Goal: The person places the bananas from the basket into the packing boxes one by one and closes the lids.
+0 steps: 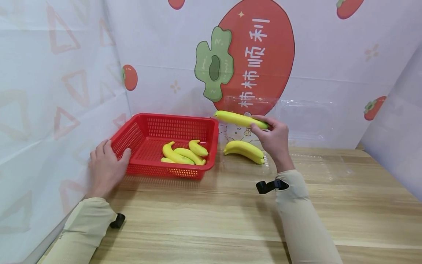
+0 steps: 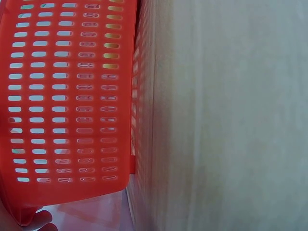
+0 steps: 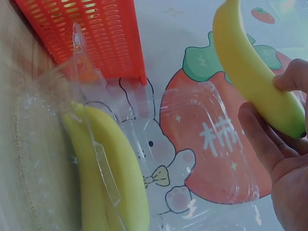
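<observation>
My right hand holds a yellow banana with a green end, thumb and fingers pinching it near that end. The banana is raised above a clear plastic clamshell box, where another banana lies. To the left stands a red perforated basket with several bananas in its right part. At the basket's left front corner my left hand grips the rim, thumb over the edge. In the left wrist view only its fingertips show, below the rim; the rest is hidden.
The clamshell's clear lid stands up against the printed backdrop. A white cloth wall runs close beside the left hand. All of it stands on a wood-grain table.
</observation>
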`<action>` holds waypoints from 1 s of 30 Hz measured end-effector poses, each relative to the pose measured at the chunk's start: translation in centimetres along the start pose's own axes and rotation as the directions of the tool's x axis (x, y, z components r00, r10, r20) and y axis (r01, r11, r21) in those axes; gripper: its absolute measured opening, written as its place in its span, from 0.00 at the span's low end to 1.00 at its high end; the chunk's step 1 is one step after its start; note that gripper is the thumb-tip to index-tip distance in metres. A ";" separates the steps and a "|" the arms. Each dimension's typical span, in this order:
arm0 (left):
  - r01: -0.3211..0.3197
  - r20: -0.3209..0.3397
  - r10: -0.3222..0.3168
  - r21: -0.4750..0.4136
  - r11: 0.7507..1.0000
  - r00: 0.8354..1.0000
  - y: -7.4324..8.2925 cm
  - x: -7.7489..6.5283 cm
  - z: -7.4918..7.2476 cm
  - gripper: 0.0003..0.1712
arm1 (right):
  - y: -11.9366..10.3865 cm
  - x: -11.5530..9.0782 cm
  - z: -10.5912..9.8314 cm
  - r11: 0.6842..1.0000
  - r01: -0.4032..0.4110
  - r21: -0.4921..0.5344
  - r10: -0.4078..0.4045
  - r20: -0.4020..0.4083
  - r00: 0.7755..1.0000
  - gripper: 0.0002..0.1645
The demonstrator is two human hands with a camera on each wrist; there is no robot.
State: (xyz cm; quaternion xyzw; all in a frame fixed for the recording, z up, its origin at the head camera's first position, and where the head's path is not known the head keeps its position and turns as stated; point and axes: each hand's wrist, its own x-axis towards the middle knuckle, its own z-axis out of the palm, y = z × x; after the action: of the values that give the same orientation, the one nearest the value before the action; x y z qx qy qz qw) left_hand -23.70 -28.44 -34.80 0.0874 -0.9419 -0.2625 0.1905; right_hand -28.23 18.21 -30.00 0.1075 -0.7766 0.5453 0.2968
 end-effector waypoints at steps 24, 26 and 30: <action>-0.008 -0.006 0.008 -0.003 1.000 1.000 0.1 0.0 0.0 0.50 | 0.2 0.3 -1.9 0.998 -0.068 -0.007 0.068 0.022 0.997 0.20; -0.009 -0.006 0.009 -0.004 1.000 1.000 0.1 -0.1 0.0 0.50 | 0.3 0.3 -1.9 0.997 -0.071 -0.021 0.072 0.028 0.997 0.19; -0.010 -0.007 0.010 -0.006 1.000 1.000 0.0 -0.1 0.0 0.50 | 0.3 0.3 -1.9 0.996 -0.075 -0.040 0.077 0.040 0.996 0.19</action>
State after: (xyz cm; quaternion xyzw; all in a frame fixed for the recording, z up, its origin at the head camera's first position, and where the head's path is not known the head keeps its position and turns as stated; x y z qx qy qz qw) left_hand -23.59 -28.41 -34.80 0.0829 -0.9409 -0.2641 0.1953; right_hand -27.95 20.14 -29.66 0.0834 -0.7964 0.5389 0.2615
